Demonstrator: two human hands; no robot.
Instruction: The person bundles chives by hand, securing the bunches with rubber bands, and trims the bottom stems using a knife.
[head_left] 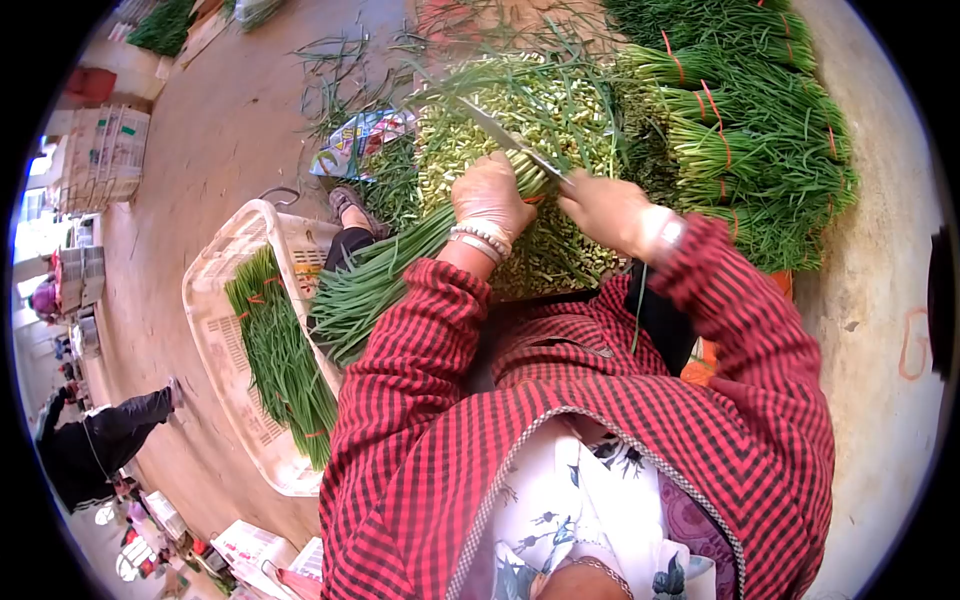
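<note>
My left hand (490, 197) is closed around a long bunch of garlic chives (385, 282). The green leaves trail down to the left past my sleeve, and the pale stalk ends point up and right. My right hand (608, 212) grips a knife (497, 128) by its handle, which is mostly hidden in my fingers. Its long blade lies across the pale end of the bunch, just beyond my left hand. Beneath both hands spreads a heap of pale cut stalk ends (447, 160) with loose green leaves on it.
On the right, tied bundles of chives (750, 150) are stacked beside the wall. A white plastic crate (212, 335) with more bundles (285, 360) stands at the left. A printed bag (355, 140) lies behind the heap. Another person (100, 440) is at the far left, near stacked crates (105, 155).
</note>
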